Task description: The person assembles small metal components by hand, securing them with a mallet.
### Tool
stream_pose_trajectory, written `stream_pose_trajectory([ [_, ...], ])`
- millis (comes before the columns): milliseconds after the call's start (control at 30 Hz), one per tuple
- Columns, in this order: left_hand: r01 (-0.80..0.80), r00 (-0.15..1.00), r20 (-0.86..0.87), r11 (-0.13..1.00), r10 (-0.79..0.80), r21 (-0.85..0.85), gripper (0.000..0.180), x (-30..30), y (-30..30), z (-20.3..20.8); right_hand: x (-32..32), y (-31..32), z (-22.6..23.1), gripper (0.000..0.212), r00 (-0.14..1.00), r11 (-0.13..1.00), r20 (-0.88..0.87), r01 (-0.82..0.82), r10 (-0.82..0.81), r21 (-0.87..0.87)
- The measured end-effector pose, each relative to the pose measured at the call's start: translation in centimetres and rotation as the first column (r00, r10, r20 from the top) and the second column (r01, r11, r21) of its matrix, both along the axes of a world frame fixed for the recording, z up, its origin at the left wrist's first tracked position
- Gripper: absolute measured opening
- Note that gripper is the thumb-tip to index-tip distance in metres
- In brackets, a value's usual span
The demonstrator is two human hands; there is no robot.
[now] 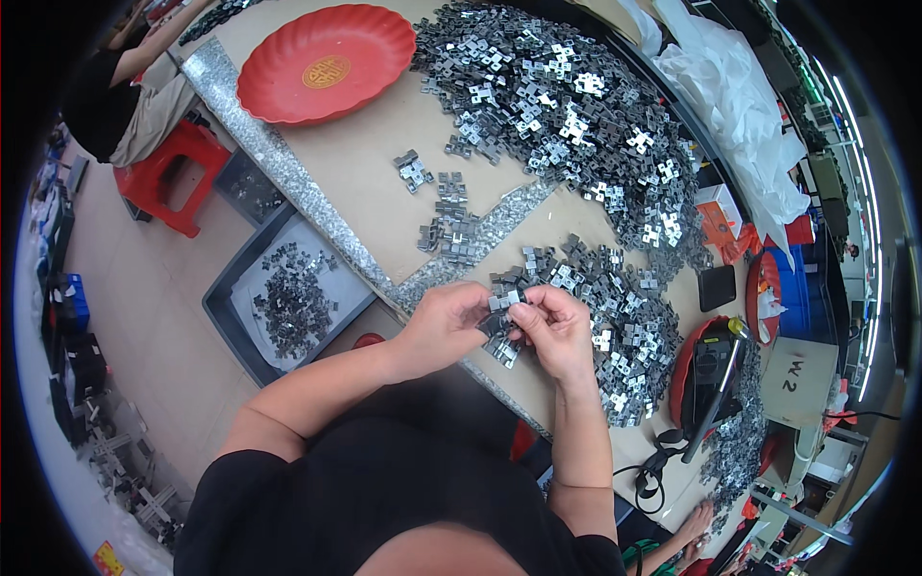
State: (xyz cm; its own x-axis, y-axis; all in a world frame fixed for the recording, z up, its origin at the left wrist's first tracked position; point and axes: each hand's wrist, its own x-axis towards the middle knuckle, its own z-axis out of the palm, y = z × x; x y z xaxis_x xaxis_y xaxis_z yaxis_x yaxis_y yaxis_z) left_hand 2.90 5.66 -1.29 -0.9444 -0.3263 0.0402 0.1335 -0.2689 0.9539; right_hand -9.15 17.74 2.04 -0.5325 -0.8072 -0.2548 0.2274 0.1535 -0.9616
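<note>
Over the near edge of the table, my left hand and my right hand meet at a small stamped metal clip. Fingers of both hands are closed round it, thumbs toward each other. More pieces of the same kind show just below, partly hidden by the fingers; I cannot tell whether they are held. A heap of matching metal clips lies right beside my right hand. Beyond my hands, a short row of clips rests on the tabletop, with a few more a little farther off.
A large pile of clips covers the far right. A red scalloped tray sits at the far left. A grey bin of clips stands left, below table height. A black lamp-like device with a cord is at right. Co-workers' arms show at the edges.
</note>
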Motion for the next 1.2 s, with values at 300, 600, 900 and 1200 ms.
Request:
stream_pose_trajectory([
  [300, 0.047, 0.977, 0.210, 0.912, 0.044, -0.408, 0.026, 0.1, -2.1, 1.0, -0.6, -0.8, 0.7, 0.014, 0.994, 0.984, -0.110, 0.033, -0.014, 0.173],
  [600, -0.062, 0.924, 0.011, 0.179, 0.382, -0.982, 0.027, -1.7, -3.7, 0.9, -3.1, -2.6, 3.3, 0.021, 0.313, 0.897, -0.900, 0.224, 0.304, 0.381],
  [900, -0.036, 0.903, 0.229, 0.594, 0.364, -0.804, 0.040, -1.0, -4.2, 2.4, -10.2, -8.6, 1.7, 0.024, 0.302, 0.839, -0.938, 0.454, 0.173, 0.300],
  [1200, -0.009, 0.990, 0.129, 0.865, -0.065, 0.501, 0.035, -1.5, -4.8, 2.4, -10.4, -9.8, 0.6, 0.036, 0.225, 0.850, -0.938, 0.404, 0.265, 0.337],
])
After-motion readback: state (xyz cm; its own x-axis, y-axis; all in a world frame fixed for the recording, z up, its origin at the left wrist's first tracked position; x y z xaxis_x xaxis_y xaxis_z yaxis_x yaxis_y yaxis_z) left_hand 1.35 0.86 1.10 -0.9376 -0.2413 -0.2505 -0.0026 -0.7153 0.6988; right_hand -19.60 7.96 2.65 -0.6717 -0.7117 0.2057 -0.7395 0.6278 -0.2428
